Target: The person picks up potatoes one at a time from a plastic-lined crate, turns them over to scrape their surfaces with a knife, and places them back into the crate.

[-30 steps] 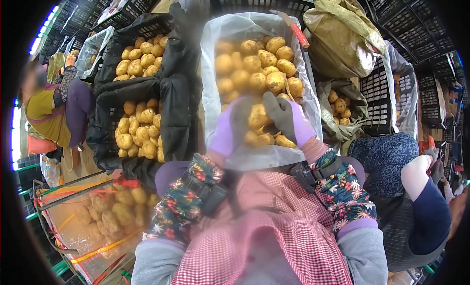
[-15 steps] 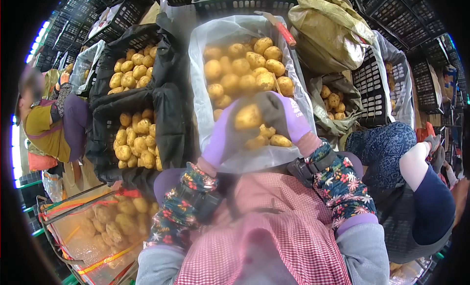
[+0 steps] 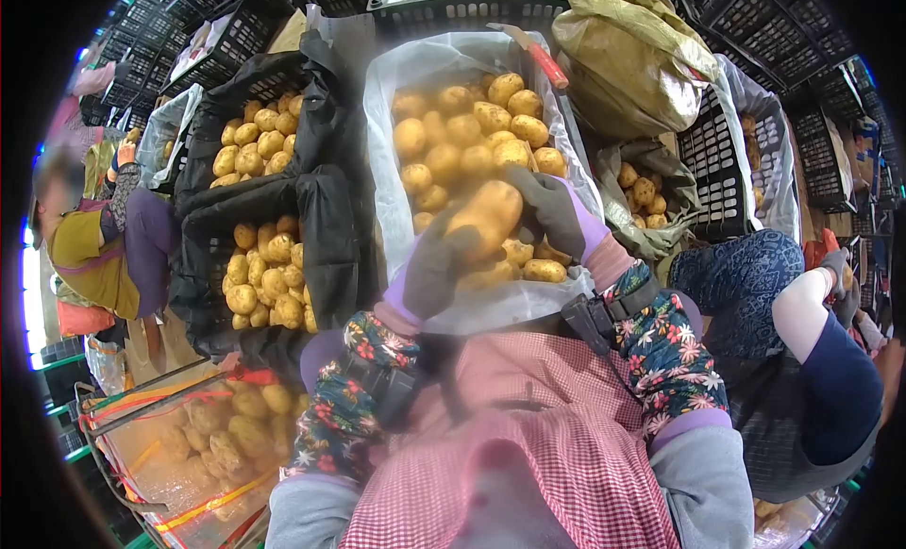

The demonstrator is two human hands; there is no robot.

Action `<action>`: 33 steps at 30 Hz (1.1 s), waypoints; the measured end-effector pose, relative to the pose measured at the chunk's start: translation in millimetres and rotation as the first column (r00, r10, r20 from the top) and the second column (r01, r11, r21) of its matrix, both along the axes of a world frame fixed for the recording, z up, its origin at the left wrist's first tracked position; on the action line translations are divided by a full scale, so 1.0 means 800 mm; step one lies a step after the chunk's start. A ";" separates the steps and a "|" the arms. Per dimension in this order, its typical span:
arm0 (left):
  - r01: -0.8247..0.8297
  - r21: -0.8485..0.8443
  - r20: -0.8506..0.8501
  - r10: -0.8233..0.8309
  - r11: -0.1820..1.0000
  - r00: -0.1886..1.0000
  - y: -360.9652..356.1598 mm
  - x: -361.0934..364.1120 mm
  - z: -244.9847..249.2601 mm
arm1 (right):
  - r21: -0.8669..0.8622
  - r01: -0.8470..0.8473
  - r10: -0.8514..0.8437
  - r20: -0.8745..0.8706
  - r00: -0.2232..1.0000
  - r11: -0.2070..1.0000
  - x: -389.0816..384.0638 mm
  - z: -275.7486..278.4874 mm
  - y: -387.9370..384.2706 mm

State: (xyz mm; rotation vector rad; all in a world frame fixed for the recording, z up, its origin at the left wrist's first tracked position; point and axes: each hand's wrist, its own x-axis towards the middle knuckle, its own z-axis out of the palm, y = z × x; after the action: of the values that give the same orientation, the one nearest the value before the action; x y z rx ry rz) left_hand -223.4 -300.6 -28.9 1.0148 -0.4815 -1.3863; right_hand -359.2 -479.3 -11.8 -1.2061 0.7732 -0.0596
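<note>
Where the potato (image 3: 493, 214) slants, its near end meets my left hand (image 3: 432, 266)

While the checked apron (image 3: 505, 389) covers my lap, my gloved left hand sits just ahead of it, closed around the near-left end of the potato. The potato's long axis runs obliquely, from that grip up towards the far right, so it lies ahead and to the right of my left palm. My right hand (image 3: 550, 214) is on the other side, fingers bent beside the far-right end; blur hides whether they grip or only touch, so I cannot tell. I judge the left to have the main hold, with the long side between the two the part that matters.

Below and beyond it, loose potatoes (image 3: 498, 117) fill the crate with the pale liner (image 3: 385, 101); the held one is above the near half of that heap. On the crate's far-right edge rests a knife with a red handle (image 3: 549, 66), well apart from my fingers.

To my left are two crates with black cloth (image 3: 330, 224), potatoes in both. To my right a small sack (image 3: 681, 195) holds more, with a bulky olive sack (image 3: 628, 73) beyond it. Another person's patterned trousers (image 3: 736, 275) show at my right, and farther out on my left a seated person (image 3: 90, 252) is at work, one hand raised beside a lined crate (image 3: 151, 134).
</note>
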 end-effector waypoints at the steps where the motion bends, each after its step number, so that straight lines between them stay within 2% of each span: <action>1: -0.016 0.028 -0.044 0.018 0.999 0.999 0.001 0.002 -0.007 | -0.001 -0.011 0.011 -0.029 1.000 1.000 0.000 -0.003 -0.001; 2: -0.031 0.055 -0.086 0.035 0.998 0.996 0.001 0.004 -0.014 | -0.288 -0.012 0.016 0.010 1.000 0.958 0.002 -0.005 0.003; 3: -0.026 0.054 -0.065 0.029 0.998 0.997 0.001 0.004 -0.019 | -0.551 0.002 0.029 0.047 0.998 0.835 0.004 -0.005 0.014; 4: -0.019 0.053 -0.044 0.021 0.998 0.999 -0.001 0.002 -0.023 | -0.696 -0.092 0.030 -0.101 0.994 0.713 0.006 0.011 0.026; 5: -0.009 0.057 -0.024 0.010 0.998 1.000 -0.002 0.000 -0.026 | -0.796 -0.204 -0.001 -0.249 0.969 0.569 0.009 0.026 0.038; 8: 0.023 0.154 -0.149 0.000 0.988 0.989 -0.005 -0.011 -0.001 | -0.791 -0.221 -0.028 -0.287 0.957 0.571 0.007 0.015 0.034; 9: 0.068 0.138 -0.240 -0.033 0.988 0.970 -0.006 -0.011 0.000 | -0.863 -0.270 0.021 -0.289 0.957 0.427 0.004 0.016 0.029; 10: 0.109 0.121 -0.327 -0.064 0.987 0.943 -0.005 -0.010 0.000 | -0.708 -0.218 0.019 -0.278 0.960 0.672 0.005 0.014 0.021; 11: 0.147 0.101 -0.412 -0.093 0.984 0.907 -0.003 -0.009 0.000 | -0.489 -0.150 0.017 -0.267 0.963 0.859 0.009 0.009 0.012; 12: 0.084 0.063 -0.313 -0.060 0.995 0.948 -0.003 -0.011 -0.001 | -0.227 -0.074 0.013 -0.257 0.966 0.971 0.013 0.008 0.009; 13: 0.021 0.014 -0.212 -0.017 1.000 0.977 -0.005 -0.015 -0.003 | -0.145 -0.063 0.034 -0.194 0.980 0.988 0.012 0.021 0.012; 14: -0.040 -0.040 -0.110 0.036 0.998 0.993 -0.006 -0.017 -0.005 | -0.292 -0.066 0.033 -0.116 0.993 0.954 0.012 0.013 0.020; 16: -0.050 0.001 -0.015 0.050 0.999 0.999 -0.007 -0.013 -0.012 | -0.557 -0.033 0.067 0.041 0.997 0.830 0.018 0.005 0.039; 17: -0.053 0.025 0.033 0.052 0.998 0.998 -0.007 -0.010 -0.014 | -0.365 -0.138 0.095 -0.132 0.987 0.921 0.017 0.006 0.039; 20: -0.063 0.017 0.223 0.058 0.998 0.973 -0.004 -0.006 -0.020 | -0.303 -0.086 0.128 0.122 0.984 0.949 0.015 -0.029 0.031; 23: -0.084 -0.017 -0.223 0.078 0.996 0.972 -0.008 -0.007 0.013 | -0.093 -0.076 0.106 0.384 0.917 0.993 0.013 -0.042 0.022; 26: -0.117 -0.057 -0.209 0.103 0.991 0.973 -0.007 -0.004 0.005 | 0.105 -0.070 0.025 0.379 0.925 0.992 0.013 -0.016 0.025; 28: -0.096 -0.095 -0.013 0.095 0.991 0.995 -0.007 -0.008 -0.016 | 0.147 -0.083 0.039 0.276 0.960 0.986 0.015 0.011 0.024; 30: -0.122 -0.069 0.076 0.127 0.990 0.989 0.003 -0.006 -0.017 | -0.131 -0.084 0.113 0.232 0.966 0.988 0.022 0.002 0.034; 31: -0.135 -0.056 0.120 0.141 0.989 0.983 0.007 -0.006 -0.012 | -0.013 -0.078 0.079 0.288 0.954 0.997 0.024 0.002 0.039; 32: -0.201 0.057 -0.047 0.204 0.978 0.978 0.006 -0.005 0.015 | 0.109 -0.068 0.029 0.325 0.945 0.992 0.023 0.002 0.040; 33: -0.250 0.019 -0.069 0.251 0.968 0.965 0.015 0.006 0.014 | 0.006 -0.072 0.069 0.254 0.965 0.997 0.024 -0.006 0.037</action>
State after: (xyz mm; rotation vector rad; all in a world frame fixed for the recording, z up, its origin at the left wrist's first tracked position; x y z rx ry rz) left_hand -218.2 -288.2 -17.7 0.9943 -0.2821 -1.1943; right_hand -340.4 -450.0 -16.6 -1.1837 0.5054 -0.1467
